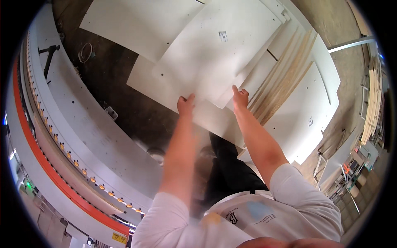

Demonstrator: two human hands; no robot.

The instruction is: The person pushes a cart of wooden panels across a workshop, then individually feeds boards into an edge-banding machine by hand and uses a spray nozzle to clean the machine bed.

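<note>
A large white panel (206, 53) with a small printed label lies tilted over other white boards in front of me. My left hand (186, 105) is closed at its near left edge, the thumb toward the panel's face. On the other side of the near corner, my right hand (240, 98) is closed at the panel's right edge. Some fingers of both hands are hidden, and my left forearm is smeared by motion. Under the panel, a wider white board (144, 78) juts out to the left, with small dark holes along it.
Another white board (132, 25) lies at the far left. Stacked panels with bare chipboard edges (285, 82) stand to the right, beside a white board (297, 120). A long machine with an orange-red stripe (53, 171) curves along my left. Narrow boards (372, 99) lean at the far right.
</note>
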